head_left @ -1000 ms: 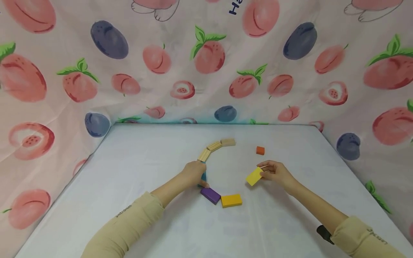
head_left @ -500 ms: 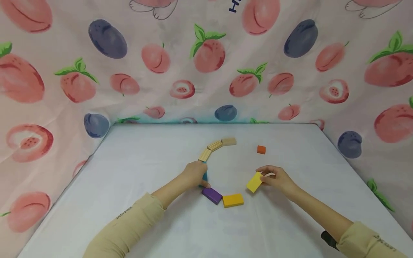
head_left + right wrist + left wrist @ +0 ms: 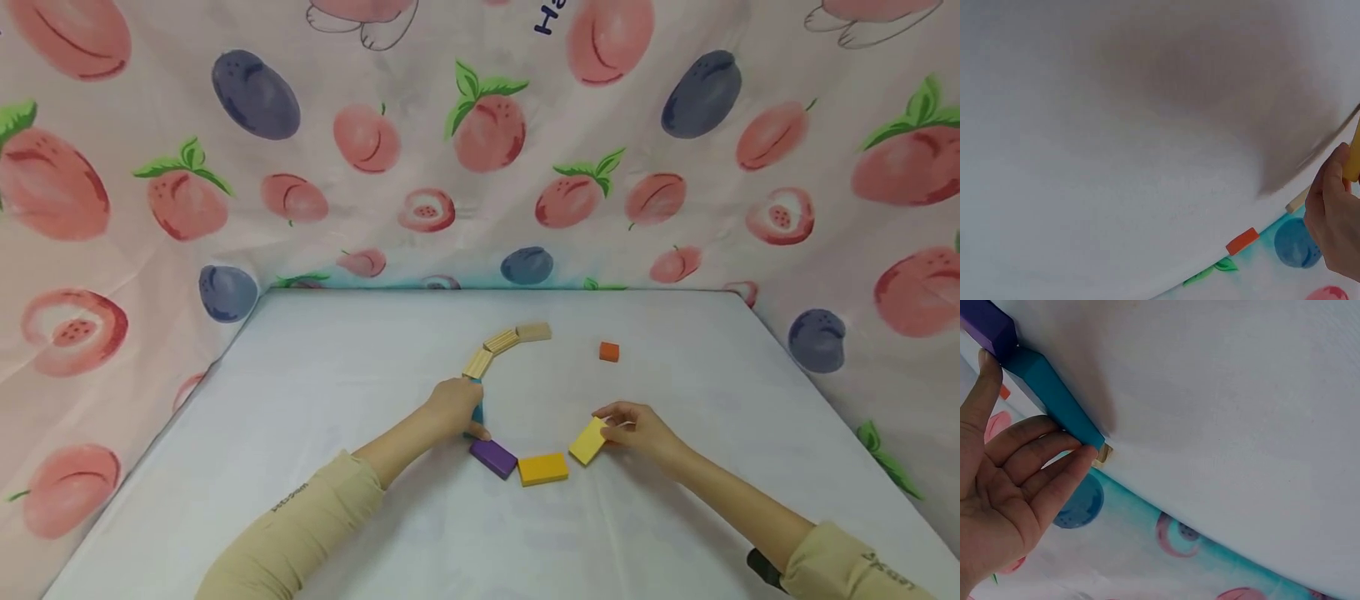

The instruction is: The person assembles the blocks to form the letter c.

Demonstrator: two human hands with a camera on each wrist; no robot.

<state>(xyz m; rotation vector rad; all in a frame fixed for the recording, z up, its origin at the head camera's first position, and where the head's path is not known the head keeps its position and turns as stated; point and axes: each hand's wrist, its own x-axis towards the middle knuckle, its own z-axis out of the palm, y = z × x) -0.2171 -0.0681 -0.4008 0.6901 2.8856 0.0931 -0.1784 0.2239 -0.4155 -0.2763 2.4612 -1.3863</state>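
Observation:
A curved row of blocks lies on the white tabletop: light wooden blocks (image 3: 502,341) at the far end, then a blue block (image 3: 477,410), a purple block (image 3: 493,458) and an orange-yellow block (image 3: 543,469). My left hand (image 3: 452,407) holds the blue block, thumb by its purple-side end and fingertips along its side; the left wrist view shows this teal-blue block (image 3: 1057,397) touching the purple block (image 3: 988,325). My right hand (image 3: 637,433) pinches a bright yellow block (image 3: 588,442), tilted beside the orange-yellow one. Only an edge of this yellow block (image 3: 1352,159) shows in the right wrist view.
A small orange-red block (image 3: 609,352) sits apart at the far right of the curve. A fruit-printed cloth (image 3: 420,150) hangs behind and along the sides of the table (image 3: 360,333). Something dark (image 3: 765,570) shows by the right sleeve.
My right hand has come down and nearer with the yellow block, bringing it close to the orange-yellow block's right end. My left hand stays at the blue block.

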